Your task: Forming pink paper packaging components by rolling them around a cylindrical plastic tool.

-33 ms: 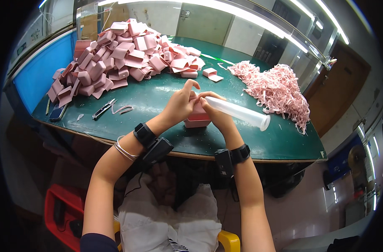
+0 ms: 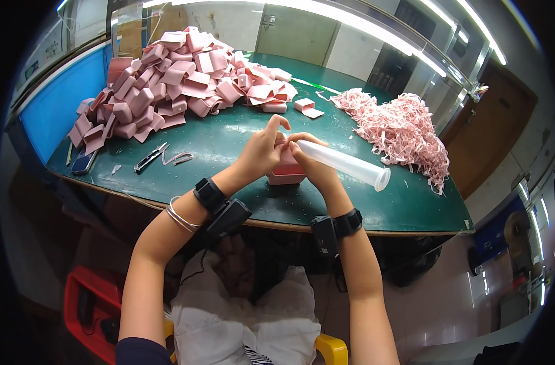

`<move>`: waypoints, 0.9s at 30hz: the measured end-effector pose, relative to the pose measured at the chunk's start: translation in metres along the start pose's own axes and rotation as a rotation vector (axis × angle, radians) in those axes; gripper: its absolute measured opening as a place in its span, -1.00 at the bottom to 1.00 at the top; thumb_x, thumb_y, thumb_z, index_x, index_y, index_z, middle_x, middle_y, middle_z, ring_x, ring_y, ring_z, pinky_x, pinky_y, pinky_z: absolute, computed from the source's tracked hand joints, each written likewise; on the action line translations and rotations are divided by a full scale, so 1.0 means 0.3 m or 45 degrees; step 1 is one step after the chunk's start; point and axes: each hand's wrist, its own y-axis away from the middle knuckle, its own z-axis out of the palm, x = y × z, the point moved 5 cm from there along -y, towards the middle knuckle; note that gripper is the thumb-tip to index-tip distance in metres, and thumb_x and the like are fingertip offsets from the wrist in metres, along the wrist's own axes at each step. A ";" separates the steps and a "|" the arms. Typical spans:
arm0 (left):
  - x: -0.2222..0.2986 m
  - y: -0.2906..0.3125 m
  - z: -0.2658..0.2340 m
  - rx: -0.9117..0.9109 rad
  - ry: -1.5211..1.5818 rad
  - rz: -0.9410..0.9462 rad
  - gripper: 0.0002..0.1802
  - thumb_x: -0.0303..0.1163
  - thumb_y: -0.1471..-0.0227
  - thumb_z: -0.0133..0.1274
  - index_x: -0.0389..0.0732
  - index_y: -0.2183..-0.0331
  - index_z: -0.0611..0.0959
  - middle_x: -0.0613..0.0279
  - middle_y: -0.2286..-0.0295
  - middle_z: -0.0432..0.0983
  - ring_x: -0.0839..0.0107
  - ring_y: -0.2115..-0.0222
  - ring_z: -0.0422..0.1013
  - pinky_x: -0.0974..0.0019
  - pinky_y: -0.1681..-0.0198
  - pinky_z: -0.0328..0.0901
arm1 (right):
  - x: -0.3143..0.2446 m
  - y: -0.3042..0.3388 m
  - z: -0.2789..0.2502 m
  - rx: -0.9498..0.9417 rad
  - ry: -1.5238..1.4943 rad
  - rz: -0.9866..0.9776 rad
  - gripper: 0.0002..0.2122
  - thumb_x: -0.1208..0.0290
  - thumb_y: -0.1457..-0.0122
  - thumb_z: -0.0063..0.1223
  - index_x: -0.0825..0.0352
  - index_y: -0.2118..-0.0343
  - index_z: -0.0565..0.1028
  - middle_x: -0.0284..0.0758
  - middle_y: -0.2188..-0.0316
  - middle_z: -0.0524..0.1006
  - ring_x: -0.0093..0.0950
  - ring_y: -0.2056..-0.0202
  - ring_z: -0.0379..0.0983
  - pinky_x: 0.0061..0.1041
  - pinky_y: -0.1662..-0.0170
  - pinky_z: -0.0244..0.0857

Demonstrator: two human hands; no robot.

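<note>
Right hand (image 2: 319, 166) closed around the clear tube (image 2: 349, 165), whose long axis slants from the fingertips out past the right wrist; pink box (image 2: 286, 177) on the green table (image 2: 228, 141) beneath both hands, left hand (image 2: 260, 151) beside it, its pinch hidden, cannot tell.

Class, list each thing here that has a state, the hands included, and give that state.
Left hand: fingers bent, grip unclear
Right hand: closed on the tube
Tube: held, slanting
Near case: partly hidden by the hands
Lone case: flap open
Case pile: heaped, jumbled
Strips: heaped, tangled
Hand tool: lying down, unheld
Ceiling lights: lit
</note>
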 end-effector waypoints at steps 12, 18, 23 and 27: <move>-0.160 -0.023 -0.079 0.283 -0.048 -0.307 -0.66 -0.68 0.11 -0.01 -0.26 0.27 0.25 0.11 0.57 0.46 0.53 0.53 0.39 0.49 0.49 0.26 | -0.037 0.000 -0.065 0.140 -0.660 -0.144 -0.81 0.38 -0.07 -0.09 0.39 0.39 0.49 -0.22 0.18 0.45 -0.52 0.18 0.33 -0.54 0.08 0.17; -0.194 -0.015 -0.098 0.321 0.288 -0.412 -0.66 -0.62 0.16 0.09 -0.28 0.32 0.30 0.05 0.52 0.47 0.40 0.49 0.43 0.41 0.42 0.31 | -0.001 0.012 0.024 -0.244 -0.255 0.022 -0.82 0.38 -0.07 -0.07 0.40 0.40 0.50 -0.28 0.29 0.49 -0.54 0.24 0.37 -0.58 0.14 0.22; -0.198 -0.004 -0.088 0.341 0.305 -0.530 -0.65 -0.61 0.16 0.09 -0.29 0.30 0.31 0.05 0.48 0.47 0.40 0.45 0.43 0.43 0.40 0.32 | -0.005 0.031 0.041 -0.310 -0.263 0.174 -0.81 0.36 -0.09 -0.03 0.40 0.42 0.50 -0.37 0.42 0.51 -0.60 0.32 0.39 -0.63 0.19 0.23; -0.219 0.006 -0.089 0.344 0.402 -0.650 -0.63 -0.59 0.15 0.09 -0.30 0.26 0.31 0.03 0.42 0.45 0.39 0.40 0.42 0.42 0.39 0.32 | 0.013 0.031 0.047 -0.334 -0.225 0.211 -0.80 0.33 -0.10 -0.02 0.39 0.43 0.50 -0.39 0.45 0.50 -0.61 0.34 0.38 -0.64 0.21 0.23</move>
